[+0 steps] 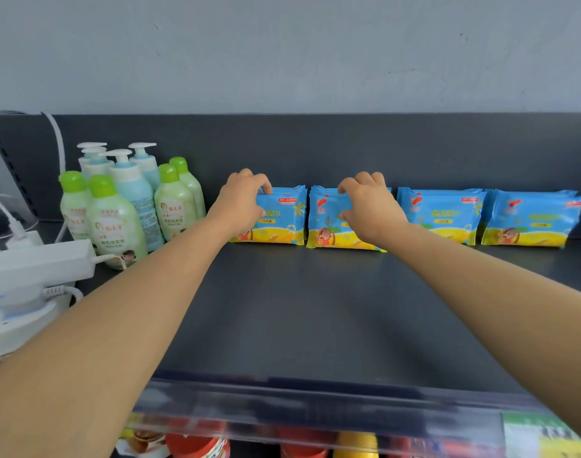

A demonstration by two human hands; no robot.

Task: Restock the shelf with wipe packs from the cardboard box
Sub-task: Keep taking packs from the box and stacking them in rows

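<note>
1. Landmark: bottle cluster (124, 200). Green-capped and pump-topped bottles stand upright at the left rear of the dark shelf (315, 309).
2. First wipe stack (282, 223). Blue-and-yellow packs stand on edge just to the right of the bottle cluster, at the same depth and close to the back panel.
3. My left hand (241, 201). It grips the first wipe stack, with fingers curled over the top edge and the thumb on the front face. It sits between the bottle cluster and the stack's printed front.
4. Second wipe stack (325, 226). This is the next one rightward from the bottle cluster. It stands upright just beside the first, with a thin gap between them.
5. My right hand (370, 209). It holds the second wipe stack, fingertips hooked over the top and the thumb pressed to the front.
6. Third wipe stack (441, 213) and fourth wipe stack (530, 219). Both stand untouched, further right from the bottle cluster in the same row. The number of packs in each stack cannot be counted.
7. White power adapter (41, 266). It lies with its cables in front of and to the left of the bottle cluster.
8. Clear front rail (315, 411). It runs well forward of the bottle cluster. The red-lidded goods (200, 447) beneath it are blurred and are possibly jars.
</note>
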